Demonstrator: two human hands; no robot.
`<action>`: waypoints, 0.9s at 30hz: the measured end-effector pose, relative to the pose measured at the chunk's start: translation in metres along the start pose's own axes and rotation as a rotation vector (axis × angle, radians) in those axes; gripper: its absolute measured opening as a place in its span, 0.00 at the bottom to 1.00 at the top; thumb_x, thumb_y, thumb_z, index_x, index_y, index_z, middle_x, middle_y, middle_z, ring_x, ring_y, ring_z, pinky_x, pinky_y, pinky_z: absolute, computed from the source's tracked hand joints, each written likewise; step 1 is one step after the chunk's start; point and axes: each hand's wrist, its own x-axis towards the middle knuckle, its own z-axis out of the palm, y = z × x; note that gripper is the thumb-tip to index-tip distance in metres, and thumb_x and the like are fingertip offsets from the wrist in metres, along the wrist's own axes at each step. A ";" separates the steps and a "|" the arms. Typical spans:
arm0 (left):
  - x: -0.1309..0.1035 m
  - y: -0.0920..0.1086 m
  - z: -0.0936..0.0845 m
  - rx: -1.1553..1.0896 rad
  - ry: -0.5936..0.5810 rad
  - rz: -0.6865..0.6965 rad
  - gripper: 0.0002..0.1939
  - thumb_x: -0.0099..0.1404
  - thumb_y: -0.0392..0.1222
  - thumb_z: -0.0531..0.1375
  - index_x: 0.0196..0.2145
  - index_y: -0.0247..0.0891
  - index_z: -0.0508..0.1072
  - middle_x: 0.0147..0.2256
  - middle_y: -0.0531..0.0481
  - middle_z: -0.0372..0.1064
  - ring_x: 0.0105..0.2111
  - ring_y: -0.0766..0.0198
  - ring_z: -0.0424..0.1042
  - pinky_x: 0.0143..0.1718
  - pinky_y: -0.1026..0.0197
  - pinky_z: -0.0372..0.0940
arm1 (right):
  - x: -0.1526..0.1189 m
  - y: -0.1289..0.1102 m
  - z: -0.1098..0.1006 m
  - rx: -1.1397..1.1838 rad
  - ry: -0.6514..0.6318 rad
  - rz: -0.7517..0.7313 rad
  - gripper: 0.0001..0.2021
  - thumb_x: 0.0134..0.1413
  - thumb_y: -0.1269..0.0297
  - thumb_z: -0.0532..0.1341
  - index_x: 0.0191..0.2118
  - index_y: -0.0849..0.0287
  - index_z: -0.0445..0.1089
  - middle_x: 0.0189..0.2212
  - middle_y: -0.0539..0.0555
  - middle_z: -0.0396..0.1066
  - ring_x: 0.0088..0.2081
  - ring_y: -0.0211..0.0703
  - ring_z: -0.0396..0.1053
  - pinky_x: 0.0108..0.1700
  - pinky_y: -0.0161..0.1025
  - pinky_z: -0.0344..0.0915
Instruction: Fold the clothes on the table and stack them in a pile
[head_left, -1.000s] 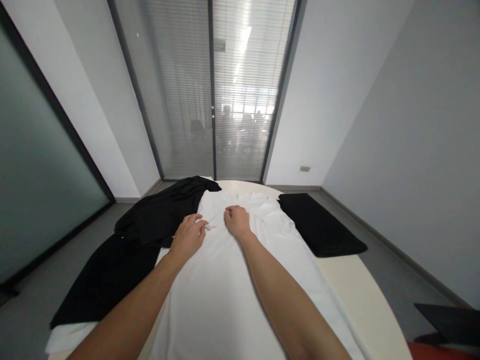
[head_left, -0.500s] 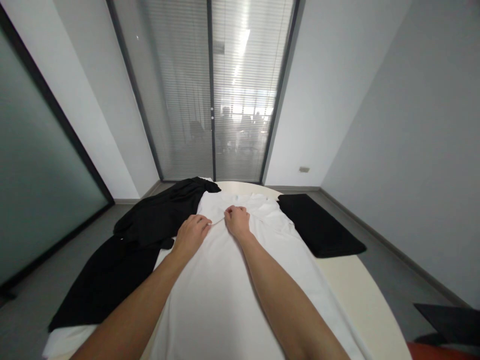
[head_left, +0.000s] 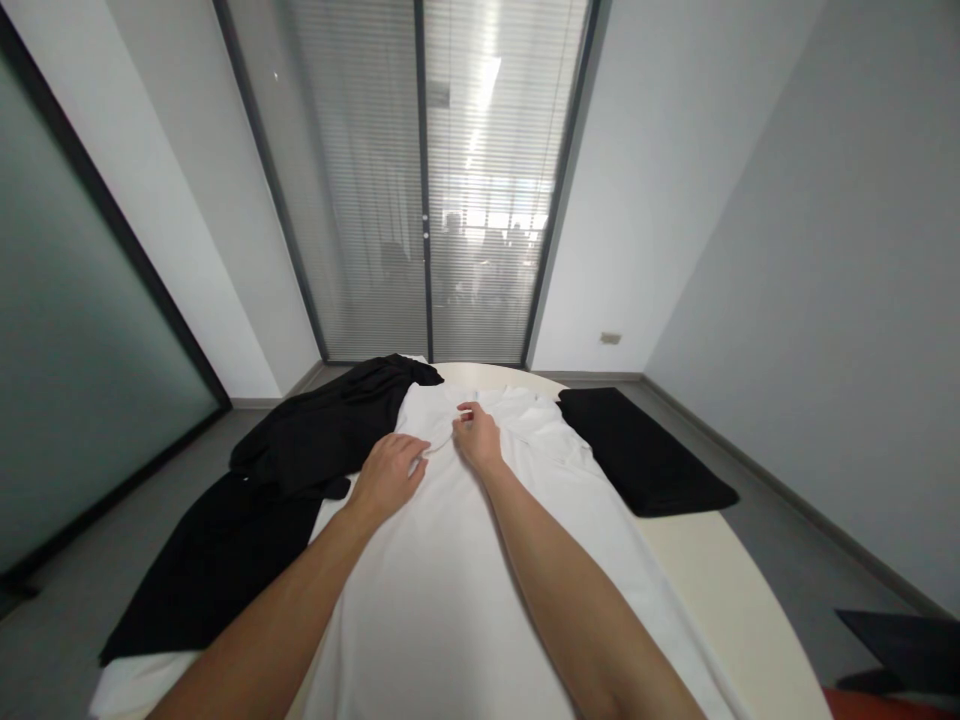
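Note:
A white garment [head_left: 442, 590], seemingly a shirt, lies spread lengthwise over the table, its far end lightly wrinkled. My left hand [head_left: 391, 470] rests on its left side, fingers stretched forward and thumb apart, beside a thin raised fold in the cloth. Just to the right and slightly farther off is my right hand [head_left: 478, 438], over the upper middle of the garment. Its index finger is lifted away from the thumb, and I see nothing held between them. The palm sides of both hands are hidden.
Black clothing [head_left: 300, 440] is heaped along the left side, over some white cloth [head_left: 139, 682]. A folded black cloth [head_left: 637, 445] lies at the right edge of the pale round table [head_left: 720, 570]. Beyond stands a glass partition with blinds [head_left: 480, 200]. A dark object [head_left: 907, 645] is low at right.
Both hands have loosened from the thin fold they were pinching. The left fingers and thumb have parted, and the right fingers have lifted and spread. The garment has barely moved.

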 end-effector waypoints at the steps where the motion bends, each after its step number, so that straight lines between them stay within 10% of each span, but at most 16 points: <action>1: 0.000 0.001 0.000 0.004 -0.005 -0.004 0.13 0.69 0.40 0.55 0.46 0.39 0.76 0.44 0.44 0.76 0.46 0.54 0.72 0.53 0.50 0.62 | -0.001 0.000 0.000 -0.029 0.015 -0.017 0.16 0.60 0.64 0.58 0.54 0.52 0.68 0.45 0.51 0.76 0.49 0.45 0.69 0.51 0.40 0.60; 9: -0.003 0.003 -0.003 0.042 -0.053 -0.054 0.16 0.73 0.44 0.52 0.42 0.42 0.80 0.43 0.44 0.75 0.44 0.55 0.71 0.50 0.52 0.65 | -0.015 -0.006 0.002 -0.258 -0.100 -0.190 0.20 0.65 0.55 0.54 0.59 0.51 0.69 0.59 0.56 0.67 0.59 0.52 0.62 0.60 0.48 0.55; 18: -0.004 -0.007 0.006 -0.028 0.061 -0.318 0.21 0.73 0.48 0.50 0.47 0.38 0.80 0.60 0.39 0.64 0.58 0.47 0.64 0.60 0.47 0.60 | -0.011 0.011 -0.008 -0.390 -0.095 0.059 0.32 0.67 0.47 0.48 0.69 0.60 0.55 0.70 0.63 0.50 0.70 0.65 0.43 0.67 0.63 0.37; 22: 0.000 -0.014 0.004 -0.154 0.064 -0.516 0.19 0.71 0.46 0.52 0.45 0.35 0.80 0.53 0.36 0.71 0.51 0.47 0.70 0.57 0.49 0.61 | -0.012 0.002 -0.009 -0.308 -0.026 -0.188 0.26 0.69 0.53 0.49 0.67 0.57 0.59 0.68 0.58 0.56 0.68 0.56 0.48 0.68 0.53 0.41; 27: 0.004 -0.023 0.003 -0.257 0.074 -0.574 0.14 0.66 0.42 0.57 0.45 0.38 0.79 0.38 0.44 0.78 0.35 0.56 0.75 0.41 0.58 0.66 | -0.021 -0.006 -0.003 -0.233 -0.290 -0.421 0.24 0.70 0.51 0.48 0.65 0.52 0.62 0.66 0.54 0.60 0.67 0.53 0.53 0.67 0.54 0.44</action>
